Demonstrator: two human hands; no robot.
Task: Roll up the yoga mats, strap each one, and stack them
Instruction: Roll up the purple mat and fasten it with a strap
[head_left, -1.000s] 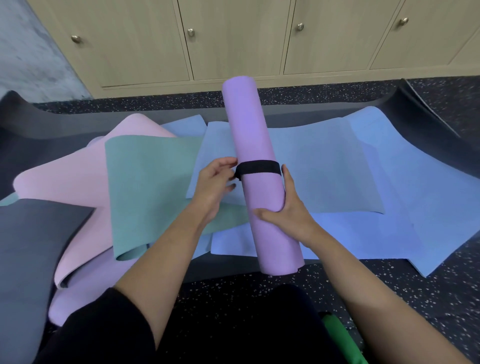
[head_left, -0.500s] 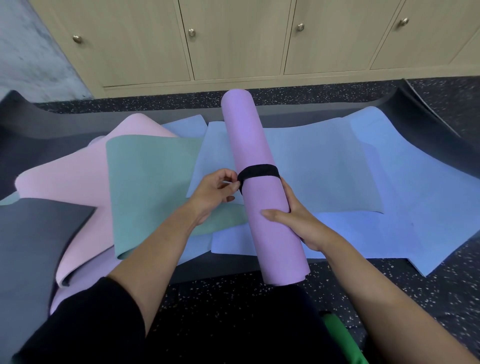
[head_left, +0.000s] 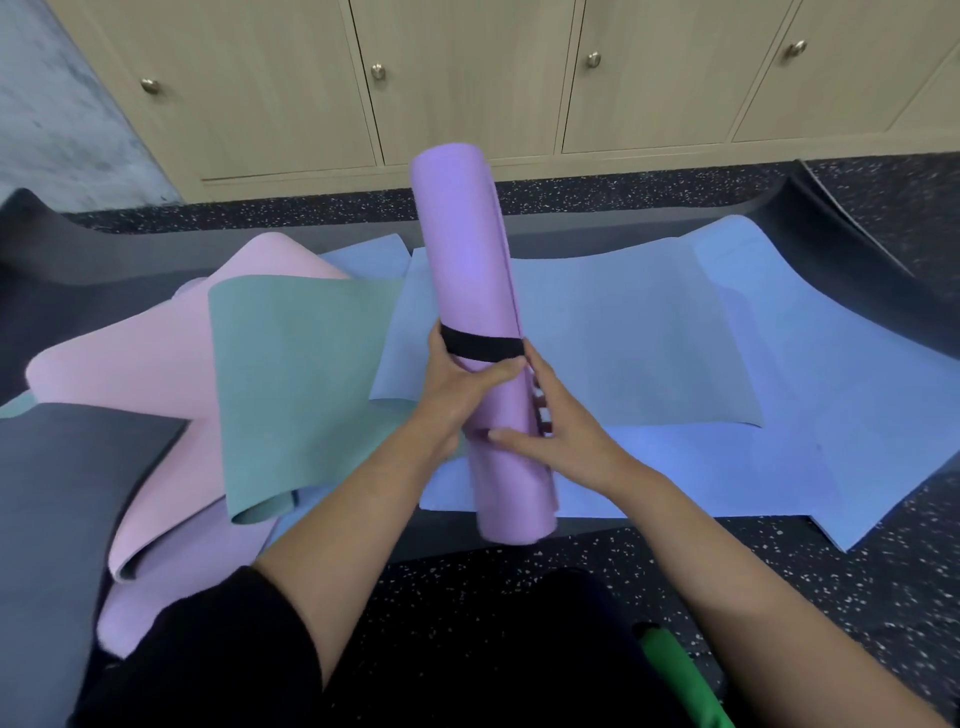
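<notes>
A rolled purple yoga mat (head_left: 470, 249) stands tilted in front of me, its far end raised, with a black strap (head_left: 482, 347) wrapped round its middle. My left hand (head_left: 457, 387) grips the roll just below the strap, thumb across the front. My right hand (head_left: 558, 426) holds the roll from the right side, thumb laid across the front lower down. Unrolled mats lie spread beneath: light blue (head_left: 649, 338), teal (head_left: 296, 364), pink (head_left: 156, 374) and dark grey (head_left: 67, 493).
Wooden cabinets (head_left: 467, 78) line the far wall beyond a strip of dark speckled floor (head_left: 597, 192). A black mat (head_left: 857, 244) curls up at the right. A green object (head_left: 680, 680) lies by my legs at the bottom.
My left hand left the strap's end and now grips the roll below the strap. The roll tipped more upright and shifted slightly right. My right hand slid a little lower.
</notes>
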